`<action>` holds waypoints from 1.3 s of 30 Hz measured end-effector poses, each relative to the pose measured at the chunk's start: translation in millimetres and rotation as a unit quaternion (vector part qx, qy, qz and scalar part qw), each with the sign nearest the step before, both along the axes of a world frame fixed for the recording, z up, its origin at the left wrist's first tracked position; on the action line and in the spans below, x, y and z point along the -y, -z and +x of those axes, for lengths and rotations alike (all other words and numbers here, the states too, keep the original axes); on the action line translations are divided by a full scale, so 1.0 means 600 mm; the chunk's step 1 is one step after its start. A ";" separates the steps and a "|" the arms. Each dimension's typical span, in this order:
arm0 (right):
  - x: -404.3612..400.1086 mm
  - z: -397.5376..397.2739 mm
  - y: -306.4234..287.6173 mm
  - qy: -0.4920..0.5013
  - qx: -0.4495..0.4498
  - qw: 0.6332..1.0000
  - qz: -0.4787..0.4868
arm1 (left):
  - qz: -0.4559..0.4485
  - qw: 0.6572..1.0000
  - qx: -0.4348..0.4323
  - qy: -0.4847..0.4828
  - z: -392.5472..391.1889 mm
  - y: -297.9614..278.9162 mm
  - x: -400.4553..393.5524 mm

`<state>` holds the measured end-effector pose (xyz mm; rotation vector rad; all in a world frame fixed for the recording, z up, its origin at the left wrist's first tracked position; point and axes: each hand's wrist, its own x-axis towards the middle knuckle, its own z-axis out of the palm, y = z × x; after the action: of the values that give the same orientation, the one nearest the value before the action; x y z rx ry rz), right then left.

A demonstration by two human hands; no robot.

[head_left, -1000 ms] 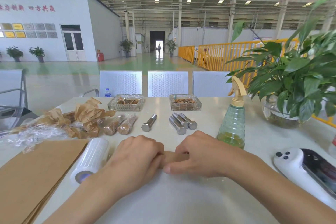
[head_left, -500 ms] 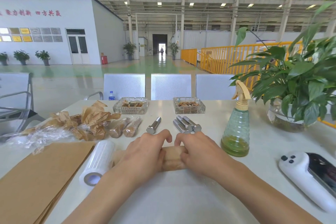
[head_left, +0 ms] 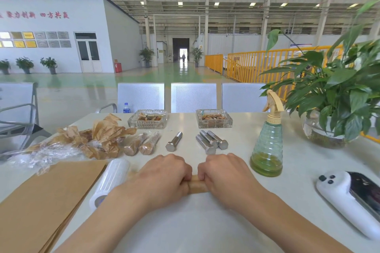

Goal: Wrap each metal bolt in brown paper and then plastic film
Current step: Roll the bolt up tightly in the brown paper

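Currently our left hand point(head_left: 164, 176) and right hand point(head_left: 224, 176) curl in a close grip around the brown-paper roll point(head_left: 195, 186), pressing it onto the surface point(head_left: 185, 222) to keep the wrap tight.

Brown paper roll point(head_left: 197, 186), silver bolts point(head_left: 211, 141), green ribbed spray bottle point(head_left: 267, 146) (beige trigger), white table point(head_left: 185, 228).

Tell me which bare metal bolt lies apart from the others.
The lone silver hex-head steel bolt, left of the cluster of three bare bolts, beside the two film-wrapped bolts.

left hand point(head_left: 164, 178) + right hand point(head_left: 224, 178): closed back over paper roll point(head_left: 196, 187) | roll: tighter, less showing
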<state>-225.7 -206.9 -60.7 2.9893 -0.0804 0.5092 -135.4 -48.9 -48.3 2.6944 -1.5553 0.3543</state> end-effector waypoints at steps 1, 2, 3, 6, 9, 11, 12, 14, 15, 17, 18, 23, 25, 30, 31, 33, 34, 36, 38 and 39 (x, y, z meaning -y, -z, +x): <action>0.001 -0.004 0.002 -0.005 0.002 1.000 0.003 | 0.001 1.000 -0.011 0.004 0.000 0.000 -0.002; 0.002 -0.008 0.005 -0.014 0.006 1.000 0.002 | 0.000 1.000 -0.022 0.008 0.000 0.001 -0.003; 0.002 -0.012 0.009 -0.024 0.009 1.000 0.001 | 0.001 0.999 -0.033 0.012 0.000 0.003 -0.003; 0.004 -0.021 0.017 -0.037 0.001 0.999 0.015 | 0.007 0.998 -0.057 0.018 0.001 0.004 -0.002; 0.015 -0.023 0.013 -0.031 -0.025 0.999 0.028 | 0.015 0.998 -0.057 0.022 0.002 0.002 -0.001; 0.021 -0.022 0.006 -0.030 -0.041 0.999 0.017 | 0.026 0.999 -0.036 0.022 0.000 0.002 0.001; 0.021 -0.020 0.002 -0.035 -0.045 0.998 0.008 | 0.033 0.999 -0.017 0.022 -0.002 0.003 0.002; 0.019 -0.020 -0.003 -0.047 -0.041 0.998 -0.015 | 0.040 0.999 0.021 0.025 -0.007 0.005 0.001; 0.018 -0.020 -0.006 -0.054 -0.025 0.998 -0.028 | 0.039 0.998 0.036 0.028 -0.009 0.006 -0.002; 0.022 -0.023 -0.012 -0.068 0.017 0.997 -0.044 | 0.019 0.998 0.046 0.035 -0.009 0.003 -0.008; 0.025 -0.024 -0.018 -0.076 0.036 0.995 -0.046 | 0.001 0.999 0.036 0.038 -0.009 -0.001 -0.011; 0.057 -0.016 -0.046 -0.104 0.085 0.990 -0.039 | -0.055 0.995 -0.044 0.073 -0.001 -0.025 -0.011; 0.066 -0.011 -0.045 -0.101 0.088 0.991 -0.026 | -0.062 0.995 -0.038 0.074 0.007 -0.021 -0.004; 0.054 -0.003 -0.008 0.044 0.295 0.937 0.181 | -0.104 0.994 -0.041 0.017 0.025 0.008 0.013; 0.052 -0.001 -0.003 0.094 0.330 0.903 0.258 | -0.115 0.993 -0.039 0.004 0.027 0.012 0.013; 0.049 0.009 0.002 0.140 0.274 0.834 0.458 | -0.137 0.990 -0.034 -0.010 0.028 0.015 0.013; 0.043 0.015 0.004 0.136 0.198 0.787 0.568 | -0.149 0.988 -0.035 -0.010 0.027 0.015 0.012; 0.025 0.021 0.004 0.102 0.076 0.680 0.722 | -0.167 0.985 -0.039 -0.005 0.022 0.018 0.009; 0.016 0.029 0.002 0.055 0.038 0.638 0.767 | -0.164 0.985 -0.046 -0.001 0.015 0.023 0.008; 0.016 0.034 0.001 0.042 0.040 0.623 0.780 | -0.159 0.986 -0.045 0.002 0.012 0.027 0.009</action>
<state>-205.6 -216.4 -61.5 4.5055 -1.3273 0.8446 -128.4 -54.2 -64.4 2.4290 -1.3483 0.4319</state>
